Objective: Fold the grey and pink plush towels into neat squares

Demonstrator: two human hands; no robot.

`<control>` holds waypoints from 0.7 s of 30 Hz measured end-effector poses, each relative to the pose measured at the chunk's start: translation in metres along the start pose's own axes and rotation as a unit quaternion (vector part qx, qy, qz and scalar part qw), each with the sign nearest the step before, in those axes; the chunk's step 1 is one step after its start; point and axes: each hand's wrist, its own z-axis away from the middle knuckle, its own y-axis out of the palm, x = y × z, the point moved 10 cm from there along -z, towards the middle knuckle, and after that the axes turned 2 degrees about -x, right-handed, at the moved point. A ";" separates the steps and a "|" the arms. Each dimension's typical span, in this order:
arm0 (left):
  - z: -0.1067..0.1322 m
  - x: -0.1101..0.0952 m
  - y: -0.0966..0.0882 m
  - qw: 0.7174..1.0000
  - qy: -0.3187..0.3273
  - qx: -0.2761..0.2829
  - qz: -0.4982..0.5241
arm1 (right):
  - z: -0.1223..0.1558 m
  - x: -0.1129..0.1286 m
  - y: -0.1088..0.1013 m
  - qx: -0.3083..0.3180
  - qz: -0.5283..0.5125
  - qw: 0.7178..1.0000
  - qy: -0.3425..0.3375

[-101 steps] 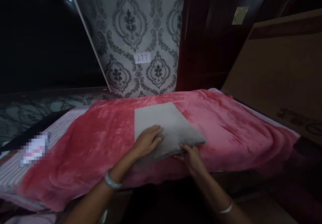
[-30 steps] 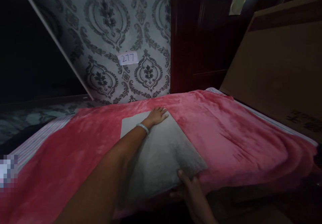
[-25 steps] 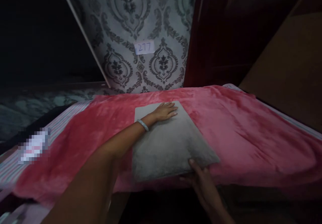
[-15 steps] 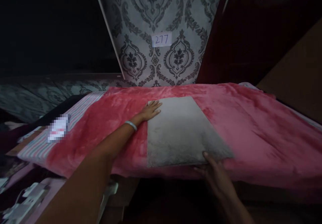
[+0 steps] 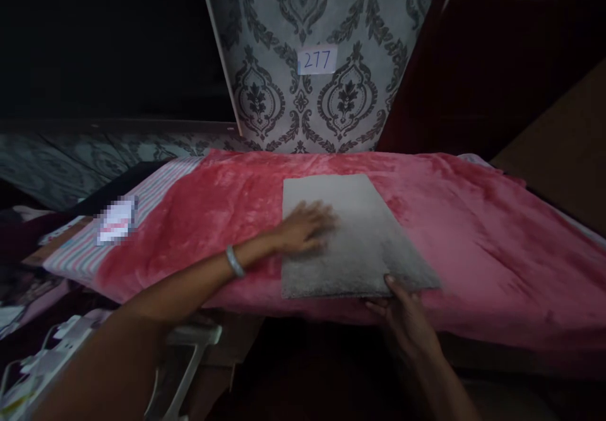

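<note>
A grey, fuzzy-looking mat (image 5: 350, 260) lies flat on a red and pink plush blanket (image 5: 473, 231). My left hand (image 5: 305, 226) is over the mat's left half, palm down with the fingers stretched out and smeared by motion. Whether it touches the surface I cannot tell. At the near right edge, my right hand (image 5: 404, 310) grips the mat, thumb on top and fingers beneath. A pale bracelet (image 5: 235, 262) circles my left wrist.
A striped cloth (image 5: 80, 247) shows beneath the blanket at left, with a blurred-out white item (image 5: 116, 220) on it. Behind stands a patterned wall (image 5: 303, 102) with a paper (image 5: 317, 60) reading 277. White plastic objects (image 5: 61, 345) sit low at left.
My left hand has moved from the mat's far left corner toward me and right, across its surface. The right hand keeps its hold on the near edge. The view has shifted slightly.
</note>
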 end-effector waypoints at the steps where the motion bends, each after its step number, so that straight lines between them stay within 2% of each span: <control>1: 0.010 -0.022 0.011 0.999 0.034 0.021 0.011 | 0.000 0.000 0.000 -0.001 -0.001 1.000 0.003; 2: 0.018 -0.033 0.018 0.999 0.036 0.025 0.018 | 0.001 -0.001 0.001 -0.001 -0.001 1.000 0.008; 3: 0.024 -0.036 0.023 0.999 0.022 0.024 0.022 | 0.002 -0.001 0.001 -0.003 -0.002 1.000 0.011; 4: 0.027 -0.031 0.025 1.000 -0.009 0.015 0.021 | 0.002 -0.001 0.001 -0.004 -0.003 1.000 0.013; 6: 0.029 -0.005 0.023 0.997 -0.081 -0.009 0.016 | 0.003 -0.001 0.002 -0.003 -0.005 1.000 0.012; 10: 0.033 0.064 0.006 0.973 -0.223 -0.051 0.021 | 0.002 0.000 0.004 0.002 -0.012 1.000 0.004; 12: 0.042 0.085 -0.002 0.955 -0.278 -0.083 0.057 | 0.001 0.001 0.005 -0.002 -0.020 1.000 0.005; 13: 0.049 0.089 -0.005 0.945 -0.296 -0.103 0.091 | 0.001 0.001 0.005 -0.003 -0.025 1.000 0.006; 15: 0.066 0.084 -0.007 0.915 -0.315 -0.160 0.195 | 0.002 0.003 0.007 -0.004 -0.034 0.999 0.007; 16: 0.077 0.076 -0.008 0.891 -0.318 -0.197 0.258 | 0.003 0.004 0.008 -0.002 -0.038 0.999 0.008; 19: 0.113 0.044 -0.004 0.791 -0.313 -0.292 0.437 | 0.006 0.005 0.011 0.005 -0.047 0.999 0.016; 21: 0.133 0.021 0.004 0.722 -0.321 -0.326 0.519 | 0.007 0.005 0.014 0.018 -0.059 0.998 0.026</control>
